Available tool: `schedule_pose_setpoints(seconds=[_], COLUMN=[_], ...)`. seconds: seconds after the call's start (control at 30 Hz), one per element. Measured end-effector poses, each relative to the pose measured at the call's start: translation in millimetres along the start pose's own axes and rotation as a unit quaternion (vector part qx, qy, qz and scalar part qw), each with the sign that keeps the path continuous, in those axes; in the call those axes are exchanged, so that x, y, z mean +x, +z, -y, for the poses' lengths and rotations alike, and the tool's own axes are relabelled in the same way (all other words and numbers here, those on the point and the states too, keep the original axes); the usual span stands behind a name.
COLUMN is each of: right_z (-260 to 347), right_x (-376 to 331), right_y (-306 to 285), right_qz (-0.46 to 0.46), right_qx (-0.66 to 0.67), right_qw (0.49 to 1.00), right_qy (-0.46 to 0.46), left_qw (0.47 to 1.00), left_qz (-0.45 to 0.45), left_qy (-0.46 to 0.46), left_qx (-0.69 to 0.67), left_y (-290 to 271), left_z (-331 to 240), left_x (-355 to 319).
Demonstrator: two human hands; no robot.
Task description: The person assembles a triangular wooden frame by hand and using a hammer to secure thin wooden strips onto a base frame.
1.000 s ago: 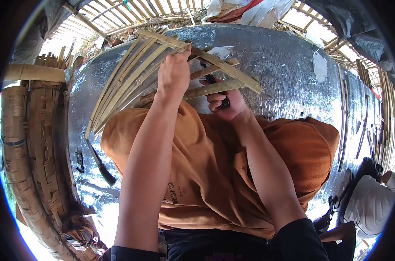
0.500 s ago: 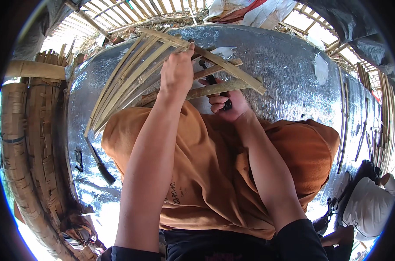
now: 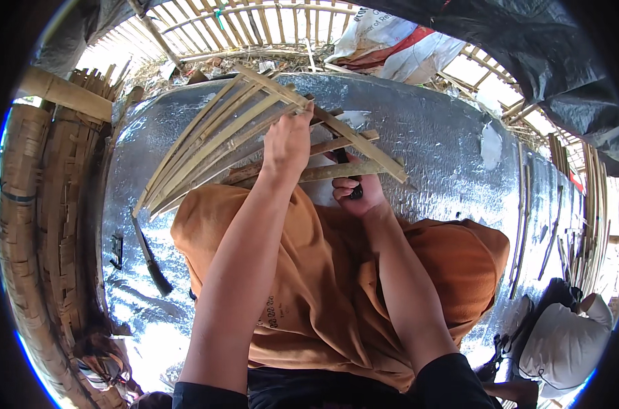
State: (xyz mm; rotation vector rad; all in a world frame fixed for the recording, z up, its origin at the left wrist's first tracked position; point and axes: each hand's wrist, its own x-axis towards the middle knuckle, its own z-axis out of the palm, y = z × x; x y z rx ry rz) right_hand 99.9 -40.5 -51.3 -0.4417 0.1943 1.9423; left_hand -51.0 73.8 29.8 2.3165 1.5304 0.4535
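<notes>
Centre frame: left hand (image 3: pixel 287 144) clamps the bamboo strips (image 3: pixel 207 146); right hand (image 3: pixel 356 191) grips a dark-handled knife (image 3: pixel 345 170); trimming apparently underway; next stroke needs a steady bundle.

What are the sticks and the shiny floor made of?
The fan of sticks under the left hand looks like split bamboo: pale, dry, flat strips with a matte grain. The floor sheet seems to be crinkled silver foil matting; it glints and wrinkles.
</notes>
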Motion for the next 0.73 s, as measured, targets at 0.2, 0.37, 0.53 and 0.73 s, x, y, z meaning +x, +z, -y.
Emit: schedule_pose_setpoints(seconds=[0.2, 0.37, 0.53, 0.73], right_z=[-0.9, 3.7, 10.8, 32.3], right_x=[1.8, -0.9, -20.2, -53.2], right_y=[-6.5, -2.9, 17.3, 24.4], right_qz=[0.004, -0.084, -0.044, 0.066], right_qx=[0.029, 0.099, 0.115, 0.032], right_qw=[0.997, 0.975, 0.977, 0.993], right_qy=[-0.077, -0.178, -0.173, -0.091], left_qw=[1.000, 0.999, 1.000, 0.998], left_qz=[-0.007, -0.008, -0.001, -0.026], left_qy=[0.009, 0.029, 0.021, 0.040], left_qx=[0.016, 0.015, -0.013, 0.033], left_y=[-0.3, 0.4, -3.5, -8.1], left_z=[4.5, 4.2, 0.0, 2.9], left_x=[-2.3, 0.6, 1.0, 1.5])
